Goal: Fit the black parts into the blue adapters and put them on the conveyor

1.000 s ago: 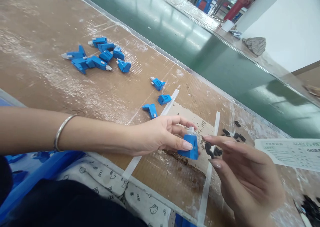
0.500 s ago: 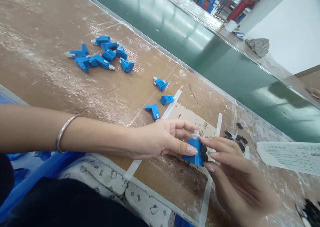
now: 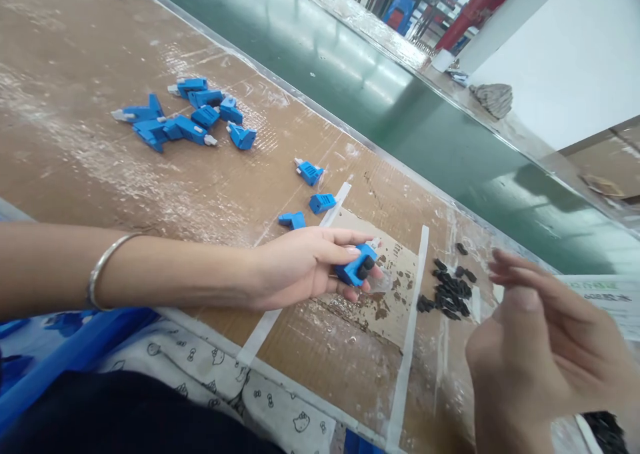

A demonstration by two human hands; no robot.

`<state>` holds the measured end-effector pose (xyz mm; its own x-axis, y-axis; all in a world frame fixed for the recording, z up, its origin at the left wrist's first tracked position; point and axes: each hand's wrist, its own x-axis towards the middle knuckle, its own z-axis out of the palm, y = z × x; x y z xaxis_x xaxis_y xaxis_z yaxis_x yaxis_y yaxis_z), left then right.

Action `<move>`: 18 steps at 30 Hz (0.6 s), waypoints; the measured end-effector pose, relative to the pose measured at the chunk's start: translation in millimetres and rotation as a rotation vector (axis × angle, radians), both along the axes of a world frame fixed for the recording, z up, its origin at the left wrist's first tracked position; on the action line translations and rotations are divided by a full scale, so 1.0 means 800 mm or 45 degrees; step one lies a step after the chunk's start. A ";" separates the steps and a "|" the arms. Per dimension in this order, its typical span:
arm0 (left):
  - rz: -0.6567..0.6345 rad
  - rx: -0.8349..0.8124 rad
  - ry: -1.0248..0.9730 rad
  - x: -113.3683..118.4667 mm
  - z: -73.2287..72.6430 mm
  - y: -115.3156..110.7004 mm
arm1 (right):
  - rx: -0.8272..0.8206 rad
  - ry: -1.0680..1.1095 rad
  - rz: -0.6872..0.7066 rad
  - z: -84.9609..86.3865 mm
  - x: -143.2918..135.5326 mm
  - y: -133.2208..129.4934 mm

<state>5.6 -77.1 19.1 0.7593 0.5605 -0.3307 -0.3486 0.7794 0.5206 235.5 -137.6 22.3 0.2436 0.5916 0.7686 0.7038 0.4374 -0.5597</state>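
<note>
My left hand (image 3: 300,261) grips a small blue plastic part (image 3: 353,269) between thumb and fingers, above the taped cardboard patch. A light grey tip sticks out of the part's far end, and a black piece (image 3: 367,266) sits on its near side. Off to the right, my right hand (image 3: 540,347) is raised with its fingers stretched out, slightly blurred, and nothing shows in it. A pile of small black pieces (image 3: 453,293) lies on the table just left of that hand.
Several blue parts (image 3: 205,116) are heaped at the upper left; a few more, such as one blue part (image 3: 323,203), lie nearer. White tape strips (image 3: 411,347) flank the stained cardboard patch (image 3: 400,261). A green panel (image 3: 350,74) rises behind the table, and a printed sheet (image 3: 600,301) lies right.
My right hand has let go of the blue part and moved right. My left hand has drawn it slightly up and left and tilted it. The view has shifted a little.
</note>
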 end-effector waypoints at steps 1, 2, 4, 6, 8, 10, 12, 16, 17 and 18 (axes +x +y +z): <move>0.024 0.000 0.034 0.000 0.002 0.001 | 0.108 0.078 -0.105 0.002 0.007 0.006; 0.045 0.002 0.064 0.001 0.003 0.002 | 0.140 0.130 -0.201 0.004 0.015 0.010; 0.069 0.018 0.104 0.001 0.005 0.003 | -0.102 0.094 -0.379 0.007 0.035 0.015; 0.069 0.061 0.120 0.001 0.006 0.004 | -0.567 -0.090 -0.498 0.009 0.056 0.017; 0.053 0.132 0.145 -0.001 0.005 0.004 | -0.938 -0.273 -0.505 0.007 0.073 0.019; 0.029 0.212 0.186 -0.003 0.004 0.005 | -1.062 -0.364 -0.462 0.001 0.083 0.022; 0.001 0.274 0.223 -0.005 0.004 0.007 | -1.096 -0.422 -0.417 -0.008 0.086 0.028; -0.042 0.326 0.224 -0.009 0.005 0.013 | -1.178 -0.521 -0.364 -0.020 0.086 0.037; -0.052 0.330 0.217 -0.010 0.006 0.015 | -1.200 -0.535 -0.361 -0.022 0.086 0.038; -0.060 0.333 0.209 -0.011 0.006 0.016 | -1.222 -0.545 -0.361 -0.022 0.086 0.041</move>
